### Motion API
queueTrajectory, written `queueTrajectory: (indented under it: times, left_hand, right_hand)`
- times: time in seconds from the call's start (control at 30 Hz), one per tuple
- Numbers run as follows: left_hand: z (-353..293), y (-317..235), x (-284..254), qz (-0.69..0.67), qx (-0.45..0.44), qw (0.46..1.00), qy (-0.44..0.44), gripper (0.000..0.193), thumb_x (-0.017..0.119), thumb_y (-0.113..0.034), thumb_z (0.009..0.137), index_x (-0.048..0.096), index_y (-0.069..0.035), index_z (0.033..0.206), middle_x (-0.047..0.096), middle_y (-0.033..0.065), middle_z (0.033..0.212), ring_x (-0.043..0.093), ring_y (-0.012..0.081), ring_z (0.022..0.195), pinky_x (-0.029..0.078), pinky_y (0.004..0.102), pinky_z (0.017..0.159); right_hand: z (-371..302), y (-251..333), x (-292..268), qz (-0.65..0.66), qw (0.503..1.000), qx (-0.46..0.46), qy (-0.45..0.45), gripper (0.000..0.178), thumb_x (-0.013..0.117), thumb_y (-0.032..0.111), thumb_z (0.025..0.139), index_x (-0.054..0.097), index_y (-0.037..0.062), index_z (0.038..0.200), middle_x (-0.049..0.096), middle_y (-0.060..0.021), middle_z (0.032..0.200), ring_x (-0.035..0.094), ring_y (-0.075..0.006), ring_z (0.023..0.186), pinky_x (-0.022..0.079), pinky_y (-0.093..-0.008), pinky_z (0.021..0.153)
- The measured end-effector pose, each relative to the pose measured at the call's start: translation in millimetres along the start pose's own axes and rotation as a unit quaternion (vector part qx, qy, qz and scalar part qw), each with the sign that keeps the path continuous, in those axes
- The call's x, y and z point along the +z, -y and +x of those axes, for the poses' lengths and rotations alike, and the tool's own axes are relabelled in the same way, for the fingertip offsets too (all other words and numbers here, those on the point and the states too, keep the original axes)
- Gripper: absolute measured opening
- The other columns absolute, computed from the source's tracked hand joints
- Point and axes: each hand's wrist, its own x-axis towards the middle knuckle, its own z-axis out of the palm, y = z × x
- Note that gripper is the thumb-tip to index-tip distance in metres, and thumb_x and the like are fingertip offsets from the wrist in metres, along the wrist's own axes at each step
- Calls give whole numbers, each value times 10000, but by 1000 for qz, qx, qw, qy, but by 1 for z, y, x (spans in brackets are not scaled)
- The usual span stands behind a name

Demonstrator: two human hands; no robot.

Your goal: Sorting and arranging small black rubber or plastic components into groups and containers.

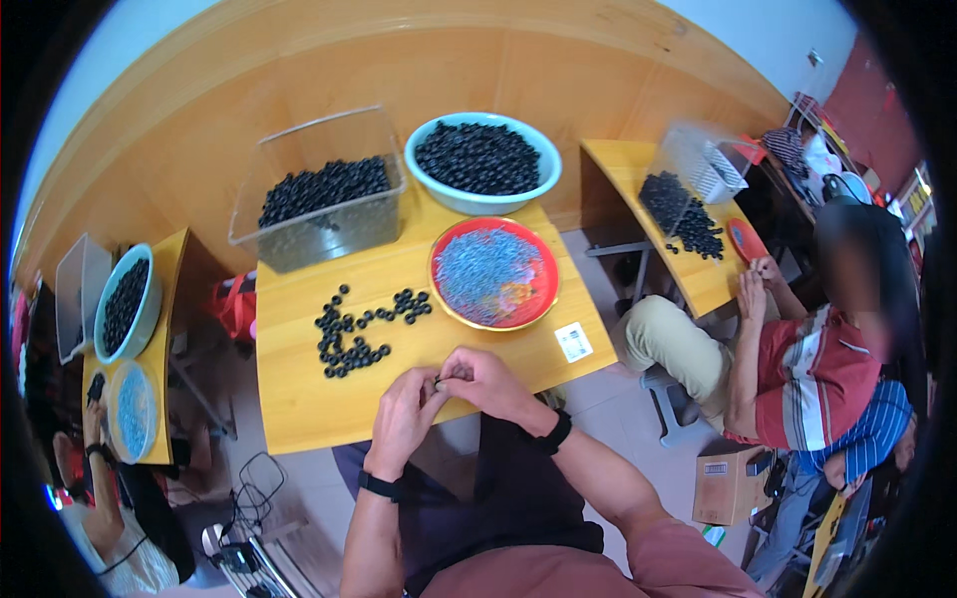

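Both my hands meet over the near edge of the yellow table. The fingers of my left hand and my right hand pinch together around a small black round part, mostly covered by the fingertips. Just beyond them lies a loose group of black ring-like parts on the tabletop. A red tray with a yellow rim holds many thin silvery-blue pins, beyond my right hand.
A clear plastic bin and a light blue basin, both full of black parts, stand at the back. A white label sits at the right edge. People work at side tables left and right; a cardboard box is on the floor.
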Motion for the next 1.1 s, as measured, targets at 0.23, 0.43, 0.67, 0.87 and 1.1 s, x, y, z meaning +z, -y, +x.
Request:
queueTrajectory:
  times: [0.23,0.43,0.67,0.87,1.1]
  left_hand:
    - [2,-1,7,99,47,994,13,284,748,-217,917,618,-1,1047,627,182,861,634,371,798,515,442,716]
    - [4,3,12,127,66,990,15,309,708,-254,947,608,9,1073,639,213,940,640,403,900,521,462,791]
    - [1,8,10,159,96,983,9,300,670,-294,960,592,-12,1026,620,191,932,626,385,952,508,474,821]
    - [2,4,10,194,115,974,25,231,637,-241,976,577,-18,978,611,198,910,615,399,928,499,491,819]
    - [-2,2,11,189,86,978,15,209,652,-222,971,599,-21,989,643,224,918,626,425,912,507,510,786]
  right_hand:
    - [4,-9,-11,64,997,0,42,114,692,60,915,650,-7,997,689,-37,898,652,-87,821,539,-262,747]
    - [3,-10,-17,89,995,16,44,146,684,79,939,656,-11,1052,706,-59,918,670,-114,822,551,-273,760]
    - [9,-8,-13,86,995,1,41,126,659,88,958,653,3,1052,709,-57,914,667,-115,799,543,-265,759]
    - [12,-15,-13,101,994,-5,38,83,666,85,950,653,13,989,713,-67,871,672,-125,777,548,-273,742]
    - [10,-23,-7,118,992,12,36,48,650,50,953,648,6,972,692,-45,872,664,-116,778,540,-264,725]
